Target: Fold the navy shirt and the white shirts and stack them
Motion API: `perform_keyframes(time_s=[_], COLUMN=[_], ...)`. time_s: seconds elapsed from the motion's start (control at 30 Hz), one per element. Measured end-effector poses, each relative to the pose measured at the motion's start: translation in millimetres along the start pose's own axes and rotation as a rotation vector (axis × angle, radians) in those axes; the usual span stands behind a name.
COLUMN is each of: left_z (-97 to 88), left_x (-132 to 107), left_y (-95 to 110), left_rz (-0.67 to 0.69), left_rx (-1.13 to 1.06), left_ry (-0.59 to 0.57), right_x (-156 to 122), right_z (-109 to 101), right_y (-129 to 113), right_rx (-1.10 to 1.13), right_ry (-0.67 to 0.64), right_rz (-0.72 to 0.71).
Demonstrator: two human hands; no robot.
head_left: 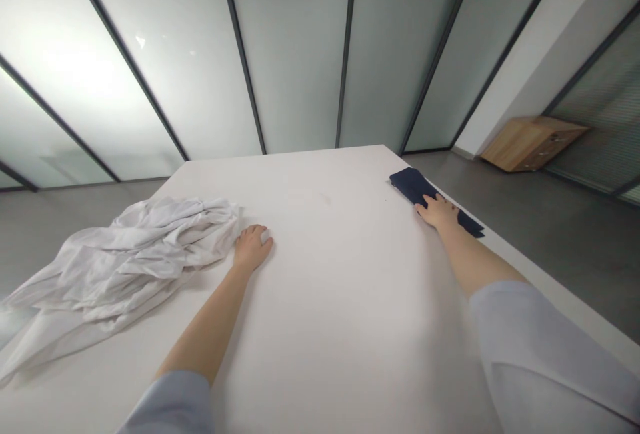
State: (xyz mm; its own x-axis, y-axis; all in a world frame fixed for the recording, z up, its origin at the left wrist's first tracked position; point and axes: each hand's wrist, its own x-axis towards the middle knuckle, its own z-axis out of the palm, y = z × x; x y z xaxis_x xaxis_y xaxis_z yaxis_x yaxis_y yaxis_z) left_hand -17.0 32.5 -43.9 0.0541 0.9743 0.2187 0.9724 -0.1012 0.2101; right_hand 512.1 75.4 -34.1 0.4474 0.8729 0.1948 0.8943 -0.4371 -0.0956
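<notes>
Both hands lie palm down over the smooth, white, flat-topped desk [325, 301], well apart from each other. The right hand [439, 211] rests on top of the narrow, dark navy-blue, folded cloth [412, 185], its fingers loosely spread across the fabric and the thumb set apart, toward the cloth's left edge. It touches the cloth from above; whether the fingertips pinch any of it, I cannot tell. The navy cloth lies slantwise along the right edge of the desk, one end showing beyond the fingers and the other poking out past the wrist.

The left hand [251, 247] is spread and nearly flat on the desk, thumb held away from the fingers, with nothing in its grasp. It sits just beside the large, crumpled heap of thin white fabric [150, 251] on the left part of the desk; whether its outer edge touches that heap is hard to tell. Pale blue-grey cloth sleeves [545, 354] cover the upper part of both arms, leaving the forearms bare down to the wrists
</notes>
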Motion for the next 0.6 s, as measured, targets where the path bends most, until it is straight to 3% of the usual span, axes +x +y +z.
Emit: perform_keyframes(time_s=[0.1,0.2,0.43,0.6], left_z=[-1.2,-3.0,-6.8,-4.7], left_x=[0.2,-0.2,-3.9,-5.1], left_y=[1.6,3.7,7.1,5.7], left_rz=[-0.004,-0.004,0.018,0.043], left_rx=[0.001,-0.005,-0.01,-0.029], left_ry=[-0.004,-0.01,-0.043,-0.039], right_x=[-10.7,-30.3,-102.5,-124.9], right_z=[-5.1,-5.3,11.7,13.0], right_y=[-21.2,-55.7,-143.6,-160.1], right_rx=[0.054,0.137,0.206,0.191], right_ry=[0.115,0.153,-0.066,-0.107], right_rz=[-0.043,-0.202,-0.558,-0.637])
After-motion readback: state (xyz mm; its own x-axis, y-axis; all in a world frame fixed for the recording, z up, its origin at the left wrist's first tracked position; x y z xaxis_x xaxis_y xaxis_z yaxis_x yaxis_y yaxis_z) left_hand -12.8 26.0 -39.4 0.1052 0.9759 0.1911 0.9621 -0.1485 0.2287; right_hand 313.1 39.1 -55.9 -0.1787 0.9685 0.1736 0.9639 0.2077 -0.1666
